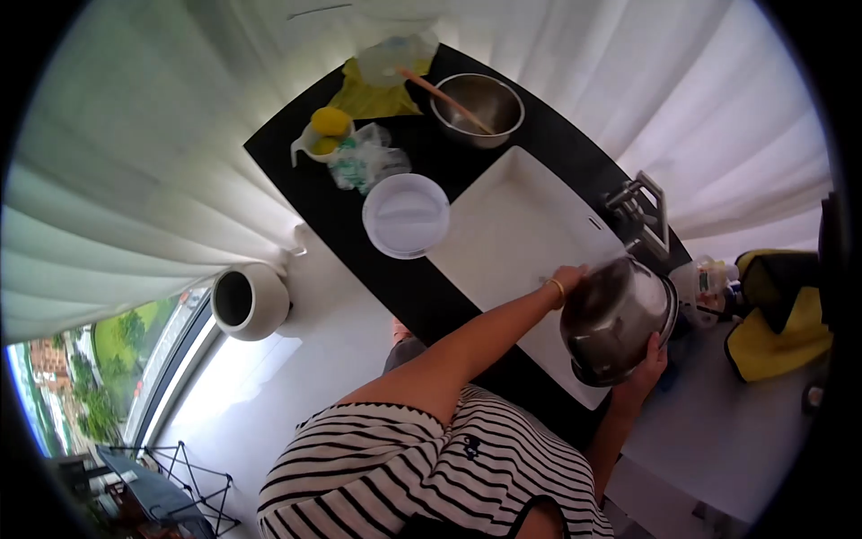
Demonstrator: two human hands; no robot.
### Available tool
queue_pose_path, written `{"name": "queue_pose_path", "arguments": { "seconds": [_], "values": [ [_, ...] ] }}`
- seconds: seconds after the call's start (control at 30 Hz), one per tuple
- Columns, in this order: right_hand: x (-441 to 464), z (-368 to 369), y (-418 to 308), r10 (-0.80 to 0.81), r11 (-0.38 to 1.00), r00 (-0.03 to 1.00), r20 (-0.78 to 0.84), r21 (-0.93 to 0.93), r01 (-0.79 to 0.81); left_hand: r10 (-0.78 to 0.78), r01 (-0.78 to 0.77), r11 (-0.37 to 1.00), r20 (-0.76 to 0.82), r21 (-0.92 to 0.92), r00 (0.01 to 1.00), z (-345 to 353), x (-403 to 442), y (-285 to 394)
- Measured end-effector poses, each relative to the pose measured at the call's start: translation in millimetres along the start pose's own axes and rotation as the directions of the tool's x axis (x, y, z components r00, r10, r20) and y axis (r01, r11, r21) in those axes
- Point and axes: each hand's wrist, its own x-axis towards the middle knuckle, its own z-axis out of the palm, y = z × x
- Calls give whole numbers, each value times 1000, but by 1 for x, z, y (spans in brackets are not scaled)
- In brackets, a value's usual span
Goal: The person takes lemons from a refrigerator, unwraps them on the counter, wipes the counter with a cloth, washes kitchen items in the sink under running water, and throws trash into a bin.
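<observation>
A shiny steel pot is tipped on its side over the right part of the white sink, its rim facing right. My right hand grips the pot at its lower right rim. At the upper left of the pot is my left hand, with a yellow bracelet at the wrist; its fingers are blurred against the metal, and whether they hold anything is unclear. Just above the pot, the metal faucet stands at the sink's back edge.
On the black counter are a white round tub, a steel bowl with a wooden spoon, clear plastic bags, and a white cup with yellow items. Bottles and a yellow-black cloth lie right.
</observation>
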Motion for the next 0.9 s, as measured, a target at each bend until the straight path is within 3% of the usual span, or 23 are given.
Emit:
{"name": "queue_pose_path", "arguments": {
  "seconds": [0.1, 0.17, 0.23, 0.27, 0.3, 0.37, 0.4, 0.43, 0.47, 0.5, 0.53, 0.57, 0.6, 0.63, 0.67, 0.73, 0.8, 0.83, 0.9],
  "values": [
    [-6, 3, -10, -49, 998, 997, -61, -49, 46, 136, -105, 874, -30, 475, 990, -21, 14, -24],
    [-8, 1, -10, -48, 997, 996, -71, -61, 43, 238, -188, 803, -15, 566, 971, -21, 8, -28],
    [-10, -3, -7, -24, 999, 994, -103, -46, 20, 137, -12, 955, -409, 295, 902, -15, 4, -26],
    [-11, -4, -7, 8, 999, 992, -122, -33, -12, 139, -13, 954, -402, 300, 905, -24, 16, -40],
    [-12, -4, -8, 5, 1000, 992, -127, -29, -9, 231, -112, 924, -299, 367, 926, -45, 39, -64],
    [-13, -5, -7, 62, 996, 976, -209, 82, -45, 317, -214, 879, -187, 426, 930, -50, 32, -57],
    [-11, -17, -1, 63, 995, 976, -210, 89, -46, 122, -46, 965, -286, 259, 950, -35, -6, -21],
    [-6, -40, 9, 155, 969, 973, -171, 217, -116, -89, 120, 990, -347, 68, 934, -31, -31, 3],
    [-7, -45, 11, 238, 923, 964, -119, 338, -186, -85, 117, 991, -348, 71, 933, -37, -32, 10],
    [-12, -50, 8, 303, 877, 950, -79, 413, -246, 145, -51, 940, -258, 339, 955, -42, -33, 18],
    [-17, -49, 5, 300, 875, 951, -81, 420, -240, 339, -223, 793, -106, 567, 935, -48, -33, 27],
    [-23, -49, 3, 343, 836, 935, -88, 483, -261, 338, -224, 787, -99, 575, 936, -53, -40, 44],
    [-29, -47, 1, 388, 791, 917, -92, 543, -280, 494, -341, 402, 113, 850, 862, -54, -56, 70],
    [-36, -41, -4, 391, 768, 918, -60, 571, -290, 525, -389, -76, 369, 918, 767, -54, -72, 99],
    [-40, -38, -5, 390, 766, 918, -68, 578, -282, 400, -344, -219, 405, 913, 822, -53, -88, 134],
    [-47, -33, -6, 445, 728, 895, -35, 596, -339, 361, -360, -304, 457, 882, 813, -63, -96, 184],
    [-54, -4, -13, 475, 732, 873, -110, 600, -323, 197, -420, -446, 544, 791, 816, -72, -95, 215],
    [-58, 7, -13, 381, 838, 921, -85, 453, -305, 186, -427, -450, 549, 785, 815, -76, -95, 219],
    [-59, 46, -21, 231, 950, 972, 52, 203, -237, -9, -397, -575, 480, 716, 877, -78, -86, 232]
  ]
}}
